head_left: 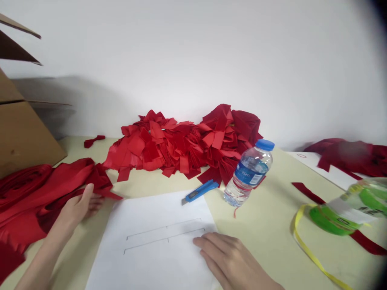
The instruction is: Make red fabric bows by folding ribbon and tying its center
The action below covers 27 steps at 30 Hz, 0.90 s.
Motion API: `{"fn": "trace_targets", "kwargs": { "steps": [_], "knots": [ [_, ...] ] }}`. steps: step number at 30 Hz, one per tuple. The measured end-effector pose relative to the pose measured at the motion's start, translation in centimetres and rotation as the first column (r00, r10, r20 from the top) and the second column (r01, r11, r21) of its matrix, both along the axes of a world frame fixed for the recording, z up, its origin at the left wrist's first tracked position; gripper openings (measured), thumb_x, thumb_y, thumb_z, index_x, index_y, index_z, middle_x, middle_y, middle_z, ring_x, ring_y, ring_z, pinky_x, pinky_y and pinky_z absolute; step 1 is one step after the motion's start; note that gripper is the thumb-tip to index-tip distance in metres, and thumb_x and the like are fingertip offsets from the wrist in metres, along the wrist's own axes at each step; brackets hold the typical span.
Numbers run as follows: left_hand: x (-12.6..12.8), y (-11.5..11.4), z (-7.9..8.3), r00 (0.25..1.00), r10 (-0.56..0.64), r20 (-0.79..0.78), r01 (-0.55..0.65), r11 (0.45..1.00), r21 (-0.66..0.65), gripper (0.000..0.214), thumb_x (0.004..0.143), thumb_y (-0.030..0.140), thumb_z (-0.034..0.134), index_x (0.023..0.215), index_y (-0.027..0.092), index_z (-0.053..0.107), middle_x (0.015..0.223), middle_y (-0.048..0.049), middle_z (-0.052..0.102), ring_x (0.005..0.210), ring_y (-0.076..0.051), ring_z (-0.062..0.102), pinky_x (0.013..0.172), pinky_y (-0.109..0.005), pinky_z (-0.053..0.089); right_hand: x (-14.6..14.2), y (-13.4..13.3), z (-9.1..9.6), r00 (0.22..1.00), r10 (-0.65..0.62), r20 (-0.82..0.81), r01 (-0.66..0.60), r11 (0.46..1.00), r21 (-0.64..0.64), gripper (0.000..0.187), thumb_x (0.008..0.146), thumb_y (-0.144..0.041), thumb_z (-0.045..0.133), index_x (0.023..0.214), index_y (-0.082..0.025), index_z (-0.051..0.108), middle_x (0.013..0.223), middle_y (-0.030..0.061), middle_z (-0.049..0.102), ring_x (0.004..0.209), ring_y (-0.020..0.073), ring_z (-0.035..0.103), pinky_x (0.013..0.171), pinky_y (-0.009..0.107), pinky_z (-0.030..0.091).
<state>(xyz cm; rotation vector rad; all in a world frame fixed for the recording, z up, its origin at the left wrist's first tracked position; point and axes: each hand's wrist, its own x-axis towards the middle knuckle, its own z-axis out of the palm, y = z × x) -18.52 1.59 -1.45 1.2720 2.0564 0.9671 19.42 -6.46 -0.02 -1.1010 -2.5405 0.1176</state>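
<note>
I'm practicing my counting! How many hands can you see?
2. The left hand rests on the red fabric, and the right hand lies on the white paper sheet. No others show.

I've got a loose heap of folded red cloth point(27, 205) at the table's left edge, and a flat white paper sheet point(148, 215) with thin drawn lines at the near edge.

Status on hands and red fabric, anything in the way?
Left hand on the red fabric. Right hand flat on the white paper sheet. Blue utility knife at the paper's far edge, clear of both hands.
</note>
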Motion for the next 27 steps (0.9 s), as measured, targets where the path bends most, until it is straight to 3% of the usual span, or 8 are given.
{"fn": "trace_targets", "kwargs": {
  "steps": [4,8,13,17,22,24,26,27],
  "knots": [
    [0.5,0.2,-0.8,0.966,0.023,0.259,-0.035,0.999,0.042,0.023,0.070,0.039,0.063,0.074,0.018,0.055,0.070,-0.0033,0.067,0.069,-0.021,0.066,0.070,-0.032,0.054,0.0,0.2,0.1,1.000,0.004,0.000,-0.004,0.995,-0.095,0.030,0.086,-0.009,0.039,0.105,-0.021,0.058,0.092,0.0021,0.065,0.080,0.0173,0.063,0.073,0.031,0.050],
    [1.9,-0.2,-0.1,0.931,0.015,0.366,-0.085,0.981,0.177,0.017,0.069,0.029,0.062,0.068,0.020,0.047,0.065,0.0031,0.056,0.066,-0.015,0.059,0.070,-0.027,0.051,0.2,0.6,0.5,1.000,0.015,0.010,-0.013,0.985,-0.171,0.026,0.089,-0.013,0.039,0.105,-0.023,0.058,0.090,0.0005,0.064,0.081,0.0162,0.062,0.073,0.031,0.050],
    [5.4,-0.5,4.5,0.869,-0.192,0.456,0.019,0.934,0.357,0.026,0.075,0.026,0.056,0.064,0.021,0.033,0.059,0.0069,0.040,0.056,-0.009,0.048,0.058,-0.019,0.044,1.1,3.2,1.8,0.998,-0.013,-0.058,0.006,0.992,-0.128,0.022,0.091,-0.018,0.040,0.101,-0.021,0.059,0.092,0.0032,0.063,0.085,0.0160,0.061,0.076,0.030,0.049],
    [7.9,-1.0,9.0,0.777,-0.398,0.488,0.207,0.893,0.399,0.022,0.078,0.026,0.055,0.066,0.021,0.038,0.054,0.0079,0.035,0.048,-0.007,0.036,0.049,-0.017,0.038,2.0,5.6,4.2,0.982,-0.089,-0.166,0.087,0.996,-0.017,0.021,0.090,-0.018,0.043,0.100,-0.021,0.060,0.099,0.0053,0.064,0.089,0.0171,0.061,0.080,0.032,0.049],
    [10.2,-2.0,12.0,0.518,-0.742,0.425,0.674,0.660,0.332,0.015,0.079,0.033,0.059,0.074,0.020,0.052,0.052,0.0078,0.036,0.044,-0.006,0.028,0.041,-0.016,0.024,1.3,6.0,8.4,0.900,-0.193,-0.390,0.169,0.981,-0.095,0.019,0.090,-0.028,0.046,0.101,-0.022,0.060,0.103,0.0050,0.063,0.085,0.0163,0.062,0.079,0.030,0.051],
    [11.1,-2.4,12.5,0.397,-0.854,0.337,0.812,0.498,0.306,0.015,0.074,0.032,0.065,0.073,0.019,0.059,0.051,0.0066,0.041,0.043,-0.006,0.030,0.042,-0.018,0.025,-0.1,5.7,9.0,0.884,-0.086,-0.460,-0.021,0.975,-0.222,0.028,0.087,-0.033,0.051,0.113,-0.023,0.055,0.115,0.0058,0.059,0.098,0.0172,0.058,0.089,0.032,0.047],
    [11.9,-2.6,12.7,0.281,-0.917,0.284,0.900,0.355,0.253,0.011,0.070,0.029,0.068,0.075,0.020,0.065,0.057,0.0035,0.052,0.048,-0.009,0.040,0.046,-0.021,0.032,-1.7,5.5,8.6,0.836,0.094,-0.541,-0.357,0.842,-0.404,0.053,0.079,-0.038,0.063,0.126,-0.023,0.044,0.122,0.0071,0.054,0.112,0.0189,0.051,0.095,0.033,0.042],
    [12.1,-2.6,12.8,0.258,-0.929,0.266,0.920,0.320,0.225,0.011,0.070,0.028,0.068,0.077,0.021,0.067,0.061,0.0023,0.056,0.052,-0.010,0.045,0.049,-0.022,0.035,-2.4,5.5,8.1,0.798,0.138,-0.586,-0.497,0.702,-0.510,0.056,0.077,-0.041,0.064,0.125,-0.021,0.044,0.116,0.0069,0.057,0.109,0.0181,0.053,0.092,0.032,0.043]
  ]
}}
